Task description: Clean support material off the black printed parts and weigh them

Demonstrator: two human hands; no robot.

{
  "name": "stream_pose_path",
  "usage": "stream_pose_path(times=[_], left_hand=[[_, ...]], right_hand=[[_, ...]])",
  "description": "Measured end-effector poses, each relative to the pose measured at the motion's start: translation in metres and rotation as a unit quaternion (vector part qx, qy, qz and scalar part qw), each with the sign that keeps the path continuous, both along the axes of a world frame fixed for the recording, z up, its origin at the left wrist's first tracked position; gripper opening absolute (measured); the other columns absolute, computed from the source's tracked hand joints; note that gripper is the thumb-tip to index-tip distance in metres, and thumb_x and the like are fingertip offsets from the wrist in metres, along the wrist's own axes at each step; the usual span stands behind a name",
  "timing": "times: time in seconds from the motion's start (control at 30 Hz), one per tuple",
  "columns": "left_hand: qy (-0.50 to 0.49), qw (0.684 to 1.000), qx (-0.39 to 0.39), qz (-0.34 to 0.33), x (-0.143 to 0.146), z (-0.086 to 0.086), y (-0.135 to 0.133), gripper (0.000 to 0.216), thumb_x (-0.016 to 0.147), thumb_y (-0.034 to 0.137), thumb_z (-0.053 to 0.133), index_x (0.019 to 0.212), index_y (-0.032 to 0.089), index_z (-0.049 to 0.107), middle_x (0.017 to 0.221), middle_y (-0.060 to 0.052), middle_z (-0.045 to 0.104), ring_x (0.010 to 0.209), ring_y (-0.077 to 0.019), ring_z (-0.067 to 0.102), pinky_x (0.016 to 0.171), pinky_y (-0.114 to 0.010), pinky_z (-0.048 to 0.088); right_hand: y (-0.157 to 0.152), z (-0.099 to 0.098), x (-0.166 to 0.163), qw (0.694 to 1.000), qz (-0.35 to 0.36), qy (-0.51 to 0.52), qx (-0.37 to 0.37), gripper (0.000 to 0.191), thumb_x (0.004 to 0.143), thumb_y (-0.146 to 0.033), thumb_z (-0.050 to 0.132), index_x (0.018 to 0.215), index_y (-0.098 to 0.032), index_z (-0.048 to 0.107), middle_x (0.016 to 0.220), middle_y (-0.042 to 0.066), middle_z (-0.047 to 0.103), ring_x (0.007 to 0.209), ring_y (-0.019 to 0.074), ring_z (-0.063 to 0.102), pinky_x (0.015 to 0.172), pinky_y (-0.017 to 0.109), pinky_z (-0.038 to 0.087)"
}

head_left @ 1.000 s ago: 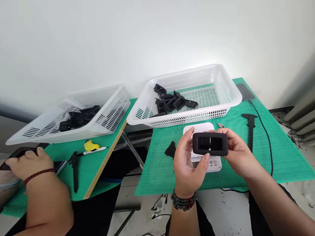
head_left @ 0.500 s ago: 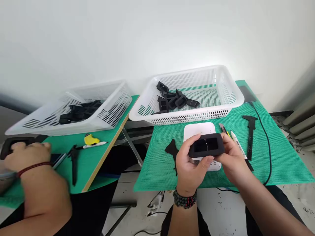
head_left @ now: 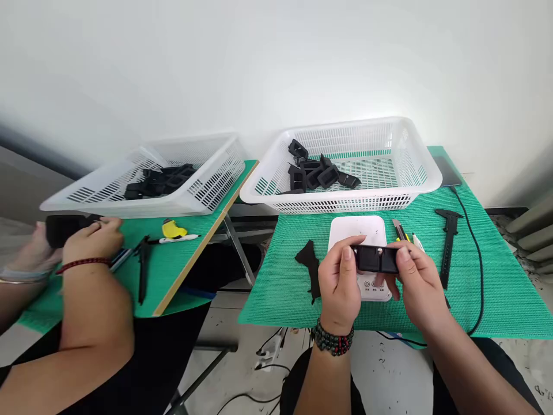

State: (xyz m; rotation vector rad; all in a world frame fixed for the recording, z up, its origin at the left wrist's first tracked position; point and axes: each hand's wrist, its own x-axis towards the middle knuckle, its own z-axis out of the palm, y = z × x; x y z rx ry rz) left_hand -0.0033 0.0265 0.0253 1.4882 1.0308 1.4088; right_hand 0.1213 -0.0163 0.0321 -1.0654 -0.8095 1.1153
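Both my hands hold one black rectangular frame part (head_left: 377, 259) just above a small white scale (head_left: 358, 230) on the green mat. My left hand (head_left: 339, 282), with a dark bead bracelet at the wrist, pinches the part's left end. My right hand (head_left: 417, 282) grips its right end. The part is turned so that its flat side faces me. A white basket (head_left: 389, 199) behind the scale holds several more black parts (head_left: 317, 173).
A black scrap (head_left: 309, 256) lies left of the scale; a knife and a pen (head_left: 406, 236), a black caliper (head_left: 447, 242) and a cable (head_left: 473, 253) lie to its right. At the left table another person's hands (head_left: 90, 239) hold a black part near a second basket (head_left: 173, 199).
I have turned the black part over in my hands and lowered it toward the scale. The view shifted right. The other person's hands moved up and to the right.
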Motion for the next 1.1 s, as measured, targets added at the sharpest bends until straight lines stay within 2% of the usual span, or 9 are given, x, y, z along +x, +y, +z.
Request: stream_pose_path(times=[0.1, 0.17, 0.3, 0.47, 0.67, 0.83, 0.93, 1.1], left_hand=[[-0.021, 0.999, -0.048, 0.004, 0.003, 0.001, 0.002, 0.05, 0.1, 0.055, 0.048, 0.066, 0.019, 0.054, 0.055, 0.003, 0.045, 0.05, -0.0107, 0.039, 0.048, -0.025, 0.035], [-0.038, 0.997, -0.071, -0.004, 0.003, 0.0, 0.005, 0.053, 0.098, 0.057, 0.05, 0.061, 0.02, 0.042, 0.053, 0.004, 0.036, 0.048, -0.0098, 0.031, 0.046, -0.025, 0.029], [-0.048, 0.993, -0.099, -0.034, -0.003, -0.002, 0.01, 0.051, 0.097, 0.058, 0.053, 0.063, 0.02, 0.043, 0.056, 0.004, 0.038, 0.049, -0.0098, 0.032, 0.046, -0.025, 0.028], [-0.005, 0.992, -0.114, -0.047, -0.011, 0.001, 0.011, 0.053, 0.095, 0.061, 0.054, 0.063, 0.021, 0.042, 0.056, 0.004, 0.037, 0.049, -0.0097, 0.03, 0.044, -0.025, 0.027], [0.02, 0.989, -0.145, -0.037, -0.012, 0.001, 0.011, 0.052, 0.096, 0.062, 0.05, 0.064, 0.021, 0.043, 0.057, 0.003, 0.037, 0.05, -0.0107, 0.031, 0.044, -0.025, 0.028], [-0.021, 0.985, -0.173, -0.022, -0.013, -0.003, 0.014, 0.052, 0.093, 0.066, 0.053, 0.066, 0.021, 0.046, 0.057, 0.004, 0.036, 0.049, -0.0107, 0.032, 0.042, -0.025, 0.028], [-0.029, 0.983, -0.179, -0.019, -0.014, -0.003, 0.014, 0.053, 0.092, 0.067, 0.054, 0.066, 0.021, 0.047, 0.057, 0.003, 0.037, 0.047, -0.0103, 0.032, 0.041, -0.025, 0.027], [0.002, 0.988, -0.155, 0.001, -0.013, 0.001, 0.014, 0.054, 0.093, 0.065, 0.052, 0.064, 0.021, 0.045, 0.056, 0.003, 0.038, 0.048, -0.0106, 0.034, 0.043, -0.025, 0.03]], right_hand=[[0.002, -0.001, 0.003, 0.999, 0.024, 0.024, -0.037, 0.057, 0.088, -0.074, 0.056, 0.068, -0.021, 0.054, 0.042, -0.001, 0.054, 0.038, 0.0096, 0.043, 0.038, 0.019, 0.031], [0.004, -0.001, 0.005, 0.998, 0.039, 0.023, -0.053, 0.059, 0.088, -0.075, 0.056, 0.066, -0.02, 0.054, 0.04, 0.0, 0.054, 0.036, 0.0088, 0.041, 0.037, 0.019, 0.027], [0.008, -0.003, 0.006, 0.995, 0.059, 0.034, -0.075, 0.06, 0.087, -0.076, 0.055, 0.065, -0.02, 0.053, 0.039, 0.001, 0.056, 0.033, 0.0065, 0.034, 0.035, 0.018, 0.022], [0.011, -0.003, 0.008, 0.99, 0.087, 0.061, -0.095, 0.058, 0.085, -0.077, 0.056, 0.073, -0.02, 0.053, 0.042, 0.001, 0.059, 0.03, 0.0057, 0.03, 0.033, 0.018, 0.019], [0.01, 0.002, 0.013, 0.976, 0.129, 0.13, -0.119, 0.046, 0.086, -0.066, 0.061, 0.086, -0.021, 0.055, 0.044, 0.0, 0.062, 0.034, 0.0105, 0.043, 0.034, 0.018, 0.025], [0.008, 0.008, 0.014, 0.96, 0.177, 0.178, -0.127, 0.039, 0.088, -0.059, 0.062, 0.085, -0.022, 0.053, 0.044, -0.003, 0.061, 0.033, 0.0095, 0.041, 0.042, 0.022, 0.039], [0.007, 0.008, 0.014, 0.957, 0.18, 0.184, -0.131, 0.039, 0.086, -0.059, 0.064, 0.081, -0.023, 0.051, 0.044, -0.004, 0.06, 0.033, 0.0101, 0.04, 0.047, 0.026, 0.045], [0.009, 0.007, 0.011, 0.957, 0.16, 0.201, -0.131, 0.043, 0.085, -0.064, 0.065, 0.079, -0.022, 0.054, 0.049, -0.003, 0.061, 0.037, 0.0112, 0.045, 0.051, 0.028, 0.048]])
